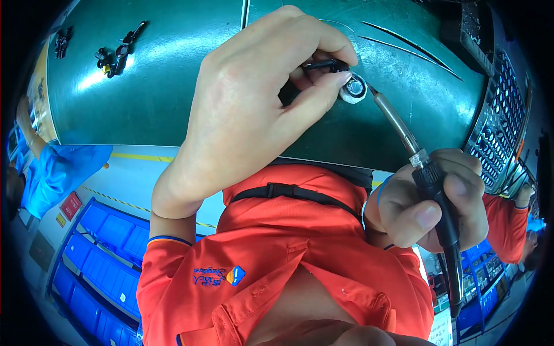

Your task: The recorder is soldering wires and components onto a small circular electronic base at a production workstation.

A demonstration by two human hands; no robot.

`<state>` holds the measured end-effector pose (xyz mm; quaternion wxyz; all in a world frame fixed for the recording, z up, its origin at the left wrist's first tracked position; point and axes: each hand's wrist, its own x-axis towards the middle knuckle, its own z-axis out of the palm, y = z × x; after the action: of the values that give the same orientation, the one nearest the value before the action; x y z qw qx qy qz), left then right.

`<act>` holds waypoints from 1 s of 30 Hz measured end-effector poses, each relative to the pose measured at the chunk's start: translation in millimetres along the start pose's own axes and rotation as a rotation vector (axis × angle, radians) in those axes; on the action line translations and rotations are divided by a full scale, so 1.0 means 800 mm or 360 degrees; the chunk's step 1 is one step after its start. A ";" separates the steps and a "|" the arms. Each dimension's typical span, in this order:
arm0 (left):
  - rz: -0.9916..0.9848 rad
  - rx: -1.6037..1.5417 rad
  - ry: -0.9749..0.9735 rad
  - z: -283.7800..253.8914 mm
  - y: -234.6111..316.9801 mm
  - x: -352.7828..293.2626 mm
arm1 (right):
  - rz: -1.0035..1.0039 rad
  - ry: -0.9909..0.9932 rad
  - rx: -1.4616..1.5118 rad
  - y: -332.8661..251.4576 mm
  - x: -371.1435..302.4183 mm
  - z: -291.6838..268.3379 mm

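My left hand (pixel 242 104) is closed over the green table, thumb and fingers pinching a small round part (pixel 354 87) with a black ring, a shiny middle and a whitish rim. A short black piece (pixel 322 65), perhaps its lead, shows between those fingers. In my right hand (pixel 438 202) is a soldering iron (pixel 435 184), gripped by its black handle. Its metal tip points up and left and ends right beside the round part; whether they touch I cannot tell.
Tweezers (pixel 412 45) lie beyond the round part on the green table (pixel 156 104). Small black assemblies (pixel 118 55) sit at the far left. A tray of round parts (pixel 504 118) stands at the right, near a person in red (pixel 505 228). A person in blue (pixel 63 173) is at the left, above blue bins (pixel 104 248).
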<state>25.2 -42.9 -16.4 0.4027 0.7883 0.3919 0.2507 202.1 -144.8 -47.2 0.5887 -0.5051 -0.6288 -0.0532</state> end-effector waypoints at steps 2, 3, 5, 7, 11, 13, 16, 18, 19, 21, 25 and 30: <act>0.0003 -0.0045 0.0013 0.000 -0.001 -0.001 | -0.0087 0.0012 -0.0013 0.003 0.001 -0.001; -0.0007 -0.0067 0.0018 0.000 -0.002 -0.001 | -0.0082 -0.0026 0.0013 0.003 0.001 -0.002; -0.0028 -0.0112 0.0031 -0.001 -0.003 -0.003 | -0.0074 -0.0102 0.0067 0.002 0.001 -0.005; -0.0006 -0.0112 0.0026 -0.001 -0.004 -0.003 | -0.0053 -0.0134 0.0055 -0.002 0.002 -0.005; 0.0065 -0.0089 0.0007 -0.002 -0.004 -0.003 | 0.0009 -0.0192 0.0018 -0.007 0.002 -0.002; 0.0112 -0.0043 -0.0007 -0.002 -0.004 -0.002 | 0.0049 -0.0182 -0.0002 -0.009 0.001 -0.001; 0.0037 -0.0108 0.0005 -0.004 -0.001 -0.002 | 0.0061 -0.0226 -0.0012 -0.010 0.002 -0.004; 0.0000 -0.0141 0.0010 -0.003 -0.001 -0.002 | 0.0068 -0.0247 -0.0017 -0.010 0.001 -0.004; 0.0021 -0.0139 0.0012 -0.003 -0.001 -0.002 | 0.0088 -0.0222 -0.0030 -0.011 0.000 -0.003; 0.0064 -0.0136 0.0016 -0.002 -0.002 -0.001 | 0.0127 -0.0171 -0.0057 -0.013 -0.002 -0.001; 0.0146 -0.0126 0.0030 -0.001 -0.006 -0.001 | 0.0158 -0.0166 -0.0075 -0.014 -0.003 0.002; 0.0253 -0.0118 0.0044 0.001 -0.014 0.000 | 0.0152 -0.0229 -0.0074 -0.013 -0.001 -0.001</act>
<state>20.9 -39.3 -26.6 0.4049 0.7980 0.3242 0.3070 195.1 -151.0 -42.3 0.5319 -0.5506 -0.6433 -0.0033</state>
